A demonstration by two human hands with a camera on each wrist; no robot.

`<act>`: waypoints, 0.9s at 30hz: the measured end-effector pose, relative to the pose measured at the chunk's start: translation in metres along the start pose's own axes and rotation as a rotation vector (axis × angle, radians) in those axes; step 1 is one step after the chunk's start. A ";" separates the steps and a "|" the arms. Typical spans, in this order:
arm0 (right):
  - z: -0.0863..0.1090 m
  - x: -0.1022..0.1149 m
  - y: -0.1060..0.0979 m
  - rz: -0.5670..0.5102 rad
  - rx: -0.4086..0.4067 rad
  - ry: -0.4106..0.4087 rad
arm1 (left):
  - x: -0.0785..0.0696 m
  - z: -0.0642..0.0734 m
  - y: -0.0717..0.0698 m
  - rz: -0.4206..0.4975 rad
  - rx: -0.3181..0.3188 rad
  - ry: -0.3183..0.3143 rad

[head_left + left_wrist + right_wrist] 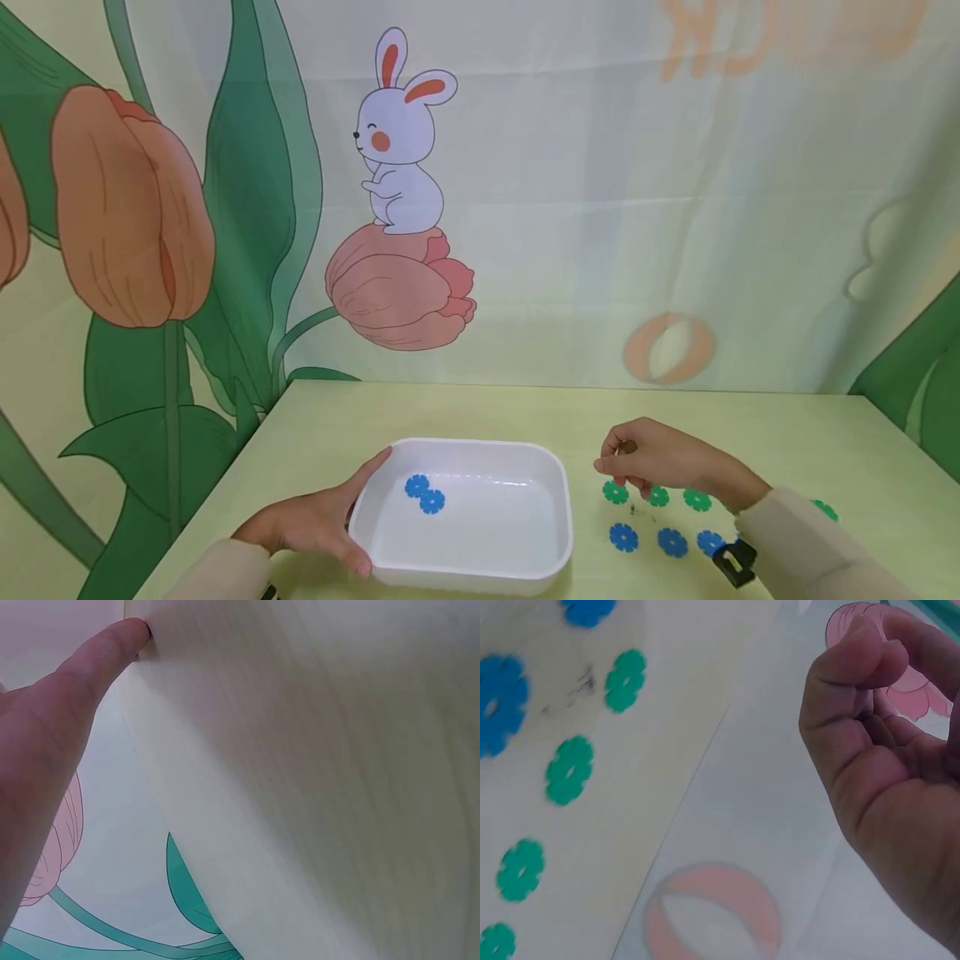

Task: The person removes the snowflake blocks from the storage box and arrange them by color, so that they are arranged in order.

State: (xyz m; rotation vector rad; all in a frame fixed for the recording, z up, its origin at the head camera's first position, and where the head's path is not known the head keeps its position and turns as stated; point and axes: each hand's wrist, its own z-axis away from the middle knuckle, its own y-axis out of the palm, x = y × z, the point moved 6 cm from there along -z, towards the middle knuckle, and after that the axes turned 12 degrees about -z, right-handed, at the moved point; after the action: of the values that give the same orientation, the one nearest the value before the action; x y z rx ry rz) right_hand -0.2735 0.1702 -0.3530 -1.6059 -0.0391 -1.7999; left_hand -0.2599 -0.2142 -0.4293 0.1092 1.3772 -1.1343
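My left hand (318, 521) grips the left wall of a white plastic tray (468, 575), its thumb near the front corner and fingers at the back corner. Two blue notched discs (432, 502) lie overlapping inside the tray, toward its left. In the left wrist view, a finger (94, 664) reaches along the pale tabletop's edge. My right hand (652, 454) hovers over the left end of a row of green notched discs (615, 492), fingers loosely bent, no disc showing between them. In the right wrist view, its thumb and fingertips (855, 656) come close together.
A row of blue discs (623, 537) lies in front of the green ones, partly hidden by the right sleeve (813, 546). One green disc (825, 509) shows beyond the forearm. Behind the pale table (487, 408) hangs a printed curtain with a rabbit (405, 192) and tulips.
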 end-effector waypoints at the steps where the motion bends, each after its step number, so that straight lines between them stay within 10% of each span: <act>1: -0.003 0.005 0.003 0.005 0.003 -0.007 | 0.000 0.000 0.000 -0.003 -0.003 0.000; 27: -0.085 0.061 0.097 0.034 0.125 -0.023 | -0.001 0.001 -0.003 -0.054 -0.020 -0.015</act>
State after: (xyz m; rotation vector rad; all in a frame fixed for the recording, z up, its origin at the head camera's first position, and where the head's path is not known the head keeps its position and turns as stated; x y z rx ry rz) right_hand -0.2945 0.0299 -0.3597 -1.5303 -0.1316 -1.7193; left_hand -0.2607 -0.2160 -0.4270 0.0496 1.3850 -1.1633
